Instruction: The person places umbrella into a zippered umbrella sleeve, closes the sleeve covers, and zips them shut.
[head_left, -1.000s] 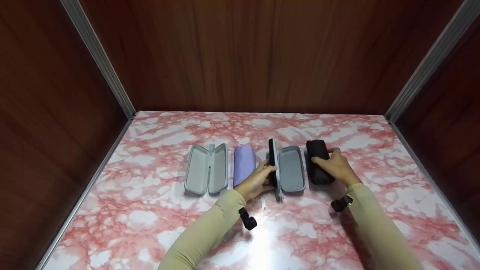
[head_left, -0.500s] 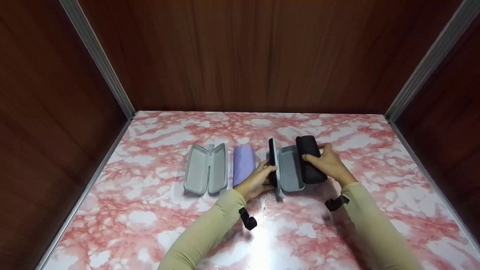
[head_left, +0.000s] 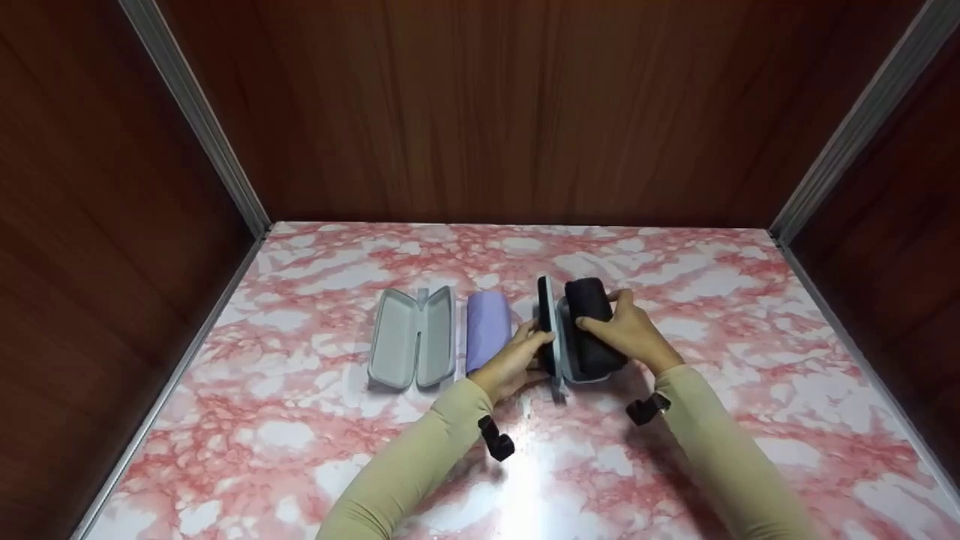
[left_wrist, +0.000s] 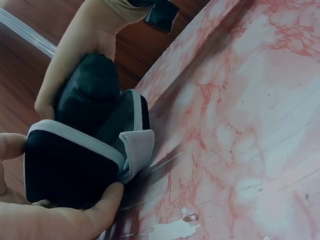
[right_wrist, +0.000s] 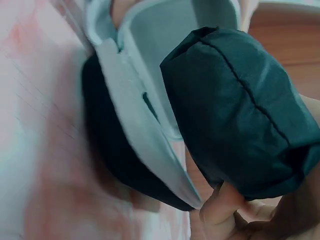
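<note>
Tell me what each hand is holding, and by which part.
The left hand holds the open black case by its raised half. The right hand grips the dark pouch across its body, around the middle.

2 sleeved arms reach forward, slanting inward, the left hand pinching, the right hand gripping.

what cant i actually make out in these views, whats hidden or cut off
Head: most of the inner floor of the black case, covered by the black bundle.
Head: part of the near end of the purple item, behind the left hand.
Left wrist: the rest of that hand, cut off by the picture's edges.
</note>
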